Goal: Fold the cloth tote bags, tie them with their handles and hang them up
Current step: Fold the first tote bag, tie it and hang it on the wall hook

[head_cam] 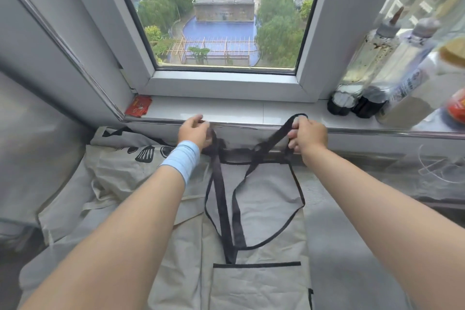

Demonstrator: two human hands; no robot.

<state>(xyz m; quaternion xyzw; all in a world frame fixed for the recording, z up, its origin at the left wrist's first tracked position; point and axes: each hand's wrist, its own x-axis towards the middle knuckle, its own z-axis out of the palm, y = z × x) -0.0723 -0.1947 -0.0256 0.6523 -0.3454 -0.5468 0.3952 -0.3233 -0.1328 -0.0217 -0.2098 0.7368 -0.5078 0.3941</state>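
Head view, looking down past both forearms toward a window sill (226, 111). Grey tote bag (256, 209) with black trim lies flat on the covered surface, its mouth just below the fingers and its body running back toward the person. Left hand (195, 131), a pale blue band on its wrist, has its fingers clenched around a bunch of black handle (221, 199) at the bag's left top corner. Right hand (308, 134) has fingers closed on the other handle loop (292, 123), lifted so the strap arcs over the knuckles. Slack strap trails down from the fingers and crosses over the bag face. Second, printed tote (141, 156) lies crumpled to the left of the left fingers, partly under the grey one. Bottles (364, 63) stand on the sill, up and to the right of the right fingers; a small red packet (138, 106) sits at the sill's left end. Judgement: bag looks not yet folded or tied. Risks: the crossed straps could snarl into a false knot if pulled apart now; a wide outward sweep of the right hand could knock the bottles; lifting may drag the printed tote along.
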